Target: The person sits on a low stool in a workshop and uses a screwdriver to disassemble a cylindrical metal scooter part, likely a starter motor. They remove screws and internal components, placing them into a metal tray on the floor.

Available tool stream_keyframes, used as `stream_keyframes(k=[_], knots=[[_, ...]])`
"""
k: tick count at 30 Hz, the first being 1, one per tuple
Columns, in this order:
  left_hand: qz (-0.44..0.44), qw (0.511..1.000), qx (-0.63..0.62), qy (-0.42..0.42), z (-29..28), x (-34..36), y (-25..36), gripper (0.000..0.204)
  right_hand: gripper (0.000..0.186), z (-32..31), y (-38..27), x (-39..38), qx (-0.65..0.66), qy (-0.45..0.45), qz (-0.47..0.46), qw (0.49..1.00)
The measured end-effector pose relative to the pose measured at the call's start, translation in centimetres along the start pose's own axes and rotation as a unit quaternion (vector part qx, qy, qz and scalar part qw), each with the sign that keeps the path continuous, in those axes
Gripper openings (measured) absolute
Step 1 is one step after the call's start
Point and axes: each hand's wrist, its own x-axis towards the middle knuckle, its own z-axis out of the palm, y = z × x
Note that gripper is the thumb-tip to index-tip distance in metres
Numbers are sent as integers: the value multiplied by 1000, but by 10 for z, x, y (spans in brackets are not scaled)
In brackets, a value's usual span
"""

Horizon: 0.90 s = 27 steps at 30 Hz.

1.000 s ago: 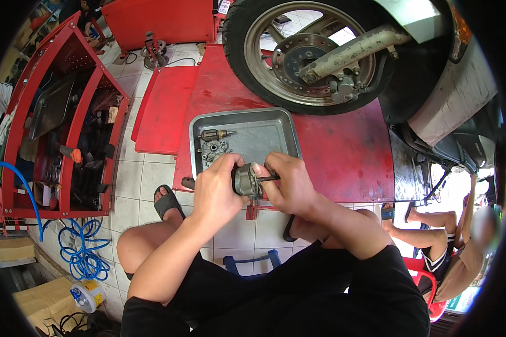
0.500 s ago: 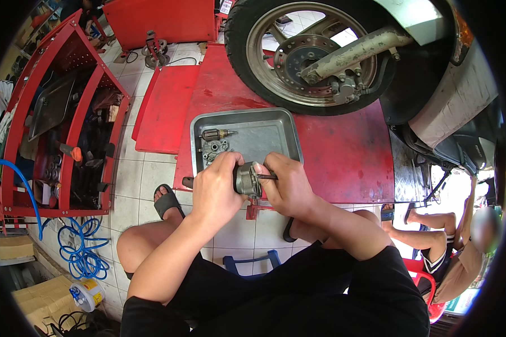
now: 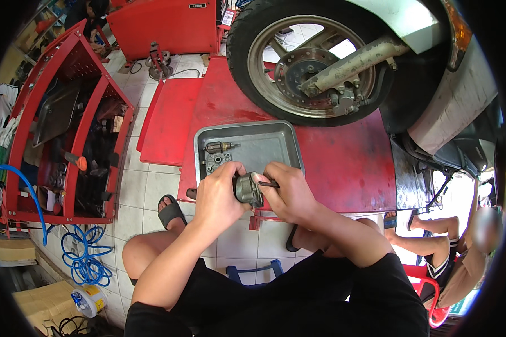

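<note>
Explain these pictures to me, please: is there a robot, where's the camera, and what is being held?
There is no robot here, just a person using two bare hands. The view looks down from a camera worn on the head; its very wide lens makes straight edges bend.

The left hand grips a rounded grey metal part. The right hand is at that part's other side, with a slim dark rod between thumb and fingers.

Just beyond is a shallow metal tray on a red platform. In it lie a cylindrical metal piece and a grey casting, partly hidden by the hand. Behind stands a motorbike wheel.
</note>
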Motion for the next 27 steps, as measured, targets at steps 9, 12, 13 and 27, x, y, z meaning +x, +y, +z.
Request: stream_keyframes(k=[9, 12, 13, 27], knots=[[-39, 994, -99, 21, 1, 7, -4, 48, 51, -24, -12, 10, -8, 21, -65, 998], [-55, 992, -114, 19, 3, 7, -8, 51, 67, -25, -13, 10, -13, -5, -110, 994], [-66, 992, -111, 8, 2, 7, -7, 53, 71, -24, -12, 10, -13, -20, -107, 994], [-60, 994, -87, -40, 3, 4, 0, 57, 63, -23, -2, 10, 22, -100, -44, 994]])
